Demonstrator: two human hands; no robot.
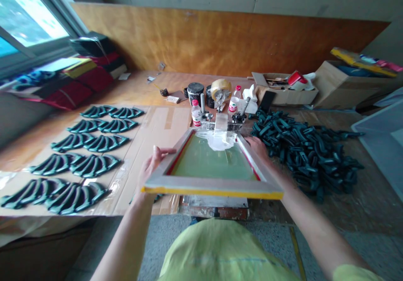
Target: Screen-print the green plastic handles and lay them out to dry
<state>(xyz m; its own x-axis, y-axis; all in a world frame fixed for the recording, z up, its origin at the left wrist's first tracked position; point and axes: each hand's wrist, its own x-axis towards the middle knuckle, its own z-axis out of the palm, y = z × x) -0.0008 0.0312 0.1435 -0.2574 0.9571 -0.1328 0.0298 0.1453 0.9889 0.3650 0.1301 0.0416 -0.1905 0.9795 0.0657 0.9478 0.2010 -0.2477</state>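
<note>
A screen-printing frame (217, 181) with a green mesh is tilted up in the middle, hinged to a metal clamp (222, 123) at its far end. White ink (220, 141) lies on the far part of the mesh. My left hand (153, 162) is beside the frame's left bar, its fingers stretched toward it; the frame partly covers this hand. Past the right bar is my right hand (258, 147), close to a heap of dark green curved plastic pieces (302, 151). Its fingertips are hidden, so I cannot tell if it holds anything. A metal base plate (217, 201) shows under the frame.
Fanned rows of dark green pieces (94, 162) lie on cardboard (151, 130) at left. Behind the frame stand two red-capped bottles (195, 115), black jars (195, 93) and a tape roll (220, 89). Cardboard boxes (340, 86) stand at back right, a pale bin (382, 140) at right.
</note>
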